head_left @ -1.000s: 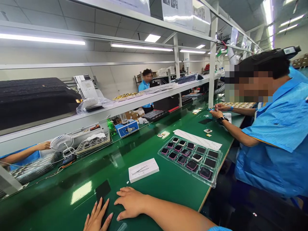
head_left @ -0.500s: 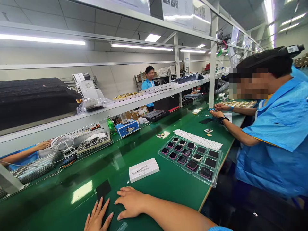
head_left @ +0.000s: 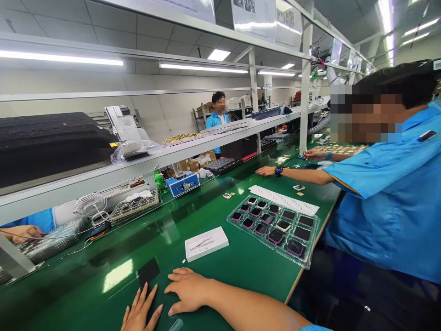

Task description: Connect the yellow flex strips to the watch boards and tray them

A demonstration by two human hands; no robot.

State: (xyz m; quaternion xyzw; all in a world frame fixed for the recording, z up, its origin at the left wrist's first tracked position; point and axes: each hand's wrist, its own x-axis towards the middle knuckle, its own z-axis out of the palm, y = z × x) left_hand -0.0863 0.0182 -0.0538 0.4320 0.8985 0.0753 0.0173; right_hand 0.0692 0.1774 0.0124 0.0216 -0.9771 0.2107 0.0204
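My left hand lies on the green bench mat with its fingers spread, just below a black rectangular pad. My right hand rests flat beside the pad, its fingertips near the pad's right edge, and holds nothing. Ahead of it sits a flat white box with a tweezers shape on its lid. Farther right, a clear plastic tray holds several square dark watch cases with pink rims. A printed white sheet lies behind the tray.
A co-worker in a blue smock sits at the bench's right side, one bare arm stretched across it. A shelf runs above the bench, with a blue instrument box beneath it. Another person stands beyond the shelf.
The co-worker has straightened up and stretched one arm left along the bench. The standing person has shifted right. My hands have not visibly moved.
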